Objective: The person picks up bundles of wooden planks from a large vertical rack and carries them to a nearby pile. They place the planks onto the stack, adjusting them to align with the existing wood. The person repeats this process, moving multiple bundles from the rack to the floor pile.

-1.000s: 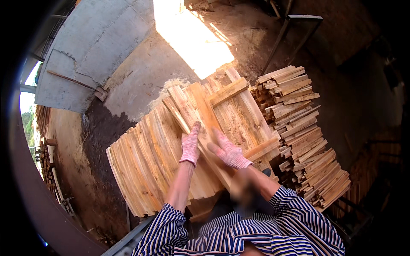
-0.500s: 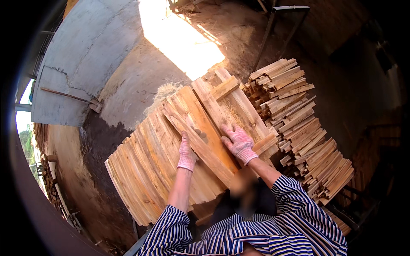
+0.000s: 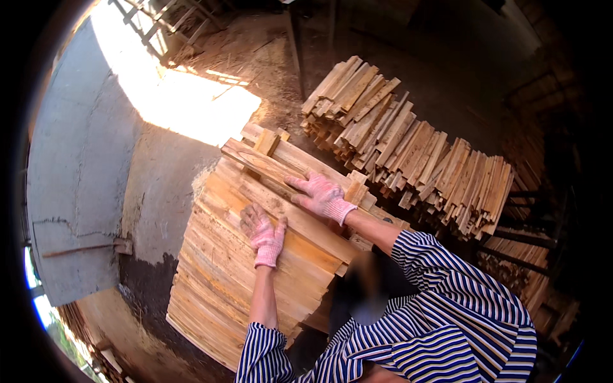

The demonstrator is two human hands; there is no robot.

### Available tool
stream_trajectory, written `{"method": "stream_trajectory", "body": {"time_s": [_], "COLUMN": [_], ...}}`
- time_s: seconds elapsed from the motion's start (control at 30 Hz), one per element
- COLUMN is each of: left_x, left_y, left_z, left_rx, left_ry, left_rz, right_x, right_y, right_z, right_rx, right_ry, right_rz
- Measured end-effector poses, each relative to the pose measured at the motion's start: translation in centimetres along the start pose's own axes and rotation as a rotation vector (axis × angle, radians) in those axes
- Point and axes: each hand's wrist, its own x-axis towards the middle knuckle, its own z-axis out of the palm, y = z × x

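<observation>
Both my hands wear pinkish-white work gloves, over a row of long wooden boards laid edge to edge. My left hand lies on the boards, fingers spread, beside a longer board that runs between the two hands. My right hand rests with fingers stretched out across the edge of another plank, holding nothing that I can see. That plank lies over a short cross strip at its far end. A second short wooden block sits just right of my right hand.
A long stack of narrow wood strips stands to the right, with more strips beneath a dark metal frame. At the left are a grey wall panel and a long-handled tool. Bright sunlight falls on the floor beyond the boards.
My view has turned, so the boards and stack sit at another angle. My left hand has left the narrow board's edge and now lies flat on the boards; my right hand stays on the planks.
</observation>
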Motion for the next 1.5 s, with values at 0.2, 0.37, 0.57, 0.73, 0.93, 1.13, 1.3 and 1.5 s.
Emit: {"method": "stream_trajectory", "body": {"time_s": [0.2, 0.37, 0.57, 0.73, 0.93, 1.13, 1.3, 1.5], "left_x": [-0.1, 0.4, 0.2, -8.2, -7.1, 2.3, 9.6, 13.3], "left_y": [1.0, 1.4, 8.5, 35.4, 45.9, 54.4, 62.8, 73.3], "left_z": [3.1, 4.9, 4.9, -5.4, 19.7, 37.1, 53.8, 69.1], "left_rx": [-0.042, -0.151, -0.572, -0.942, -1.508, -1.030, -1.341, -1.355], "left_ry": [0.092, 0.260, 0.102, 0.128, -0.832, -1.232, -1.326, -1.389], "left_rz": [0.017, 0.058, -0.042, 0.575, 0.053, -0.352, -0.494, -0.894], "right_x": [-0.3, -0.2, -9.3, -21.9, -29.1, -28.2, -19.7, -12.1], "right_y": [1.0, 5.8, 15.1, 35.8, 49.7, 65.7, 83.2, 100.9], "right_z": [4.9, 7.0, 4.2, 5.8, 5.9, 12.0, 11.7, 12.1], "right_rx": [-0.058, 0.178, 0.759, 0.556, 0.672, 0.618, 0.478, 0.220], "right_ry": [-0.082, 0.093, 0.573, 0.772, 0.495, 0.433, 0.572, 0.852], "right_rz": [0.073, -0.020, 0.036, 0.895, 1.236, 1.251, 1.322, 1.263]}}
